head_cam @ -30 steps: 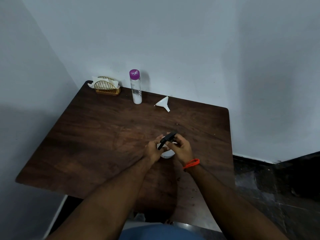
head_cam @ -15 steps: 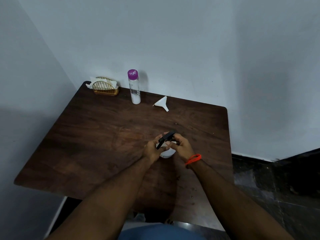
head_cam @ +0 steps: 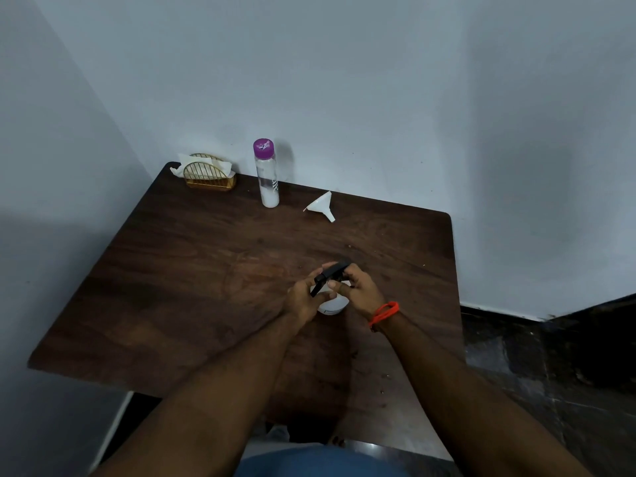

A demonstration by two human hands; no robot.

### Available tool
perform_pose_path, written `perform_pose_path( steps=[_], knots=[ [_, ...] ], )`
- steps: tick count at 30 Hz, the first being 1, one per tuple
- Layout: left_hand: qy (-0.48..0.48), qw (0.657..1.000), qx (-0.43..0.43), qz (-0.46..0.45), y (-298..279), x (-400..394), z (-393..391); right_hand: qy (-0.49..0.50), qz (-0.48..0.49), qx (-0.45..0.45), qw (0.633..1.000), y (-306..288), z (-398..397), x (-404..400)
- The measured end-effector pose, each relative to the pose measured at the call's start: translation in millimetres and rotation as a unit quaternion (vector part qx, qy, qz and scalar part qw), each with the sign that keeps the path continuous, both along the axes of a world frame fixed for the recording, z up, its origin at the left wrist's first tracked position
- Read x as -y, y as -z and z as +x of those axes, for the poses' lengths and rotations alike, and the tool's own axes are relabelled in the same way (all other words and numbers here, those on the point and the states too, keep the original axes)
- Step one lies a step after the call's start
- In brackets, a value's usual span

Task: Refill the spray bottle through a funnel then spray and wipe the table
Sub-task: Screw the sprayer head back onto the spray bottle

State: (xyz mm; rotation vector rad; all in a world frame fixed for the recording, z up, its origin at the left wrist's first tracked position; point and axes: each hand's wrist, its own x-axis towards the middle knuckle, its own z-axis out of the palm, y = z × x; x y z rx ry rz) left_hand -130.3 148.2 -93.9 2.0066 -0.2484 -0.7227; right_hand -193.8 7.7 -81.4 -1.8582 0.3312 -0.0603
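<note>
At the middle of the dark wooden bench [head_cam: 192,277], both hands meet on the white spray bottle [head_cam: 331,306]. The left hand [head_cam: 304,299] curls round its body from 9 o'clock; the right hand [head_cam: 361,290], an orange band [head_cam: 384,313] at its wrist, grips the black trigger head [head_cam: 332,271] from 3 o'clock. At 12 o'clock lies the white funnel [head_cam: 321,204] on its side, just right of an upright purple-capped bottle [head_cam: 266,173]. At 11 o'clock stands a gold wire napkin holder [head_cam: 208,175].
</note>
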Motion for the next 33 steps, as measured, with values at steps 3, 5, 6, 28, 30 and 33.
perform_pose_path(
  steps=[3, 5, 6, 28, 30, 33],
  knots=[
    [-0.002, 1.000, 0.000, 0.009, 3, -1, 0, 0.029, -0.024, 0.010, 0.999, 2, 1, -1],
    [-0.002, 1.000, 0.001, 0.017, 4, -1, 0, 0.055, -0.033, 0.009, 0.998, 4, 1, -2],
    [-0.001, 1.000, 0.003, 0.019, 5, -2, 1, 0.064, -0.033, 0.004, 0.997, 4, 2, -2],
    [0.001, 0.999, 0.048, 0.018, 12, -2, -1, 0.137, -0.027, 0.020, 0.990, 9, -5, -22],
    [0.016, 0.997, 0.063, 0.030, 14, -4, -2, 0.159, -0.022, 0.015, 0.987, 10, -6, -27],
    [0.030, 0.997, 0.067, 0.040, 14, -5, -3, 0.152, 0.048, 0.008, 0.987, 10, -8, -30]
  ],
)
